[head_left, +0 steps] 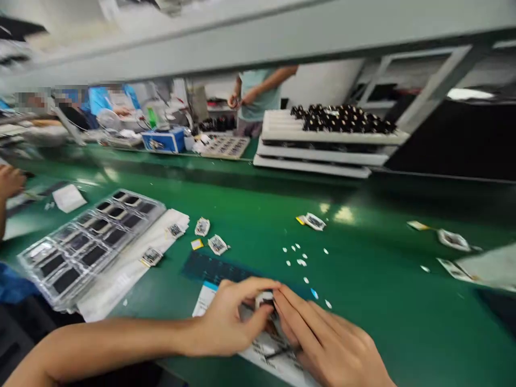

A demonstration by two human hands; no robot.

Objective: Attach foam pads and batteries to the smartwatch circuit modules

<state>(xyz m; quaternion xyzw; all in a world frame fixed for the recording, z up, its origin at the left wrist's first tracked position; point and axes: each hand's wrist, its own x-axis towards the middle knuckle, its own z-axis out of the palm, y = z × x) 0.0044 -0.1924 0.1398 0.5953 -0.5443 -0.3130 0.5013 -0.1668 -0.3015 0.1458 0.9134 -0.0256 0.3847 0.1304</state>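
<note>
Two grips clamped on small white piece [265, 299]: left hand [226, 320], right hand [328, 338], above printed sheet [266, 349].

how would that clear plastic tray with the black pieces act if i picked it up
The clear plastic tray looks thin-walled, so it will probably flex and feel light for its size. The black pieces sit in open-looking pockets, so they might slide out if tilted. Its glossy surface may slip.

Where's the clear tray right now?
In the head view, the clear tray lies on the green bench, left of the left hand, beside a white sheet.
</note>
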